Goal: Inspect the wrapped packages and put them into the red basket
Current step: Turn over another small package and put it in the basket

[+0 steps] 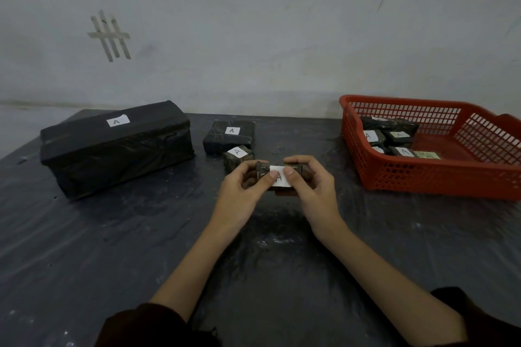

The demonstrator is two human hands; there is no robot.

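When lifted: small dark film-wrapped package [280, 169] judged light and stiff; wrap likely slick.
Best hold: the two short ends, thumbs clear of the label.
Left hand [242, 186]: curled round the left end, thumb on the label.
Right hand [313, 186]: pinching the right end likewise.
Place: over the dark table [112, 234], well apart from the red plastic lattice basket [423, 179].
Look: crinkled dark film, white paper label marked "A".

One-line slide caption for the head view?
Left hand and right hand hold a small package labelled A; three more wait on the table, others lie in the red basket.
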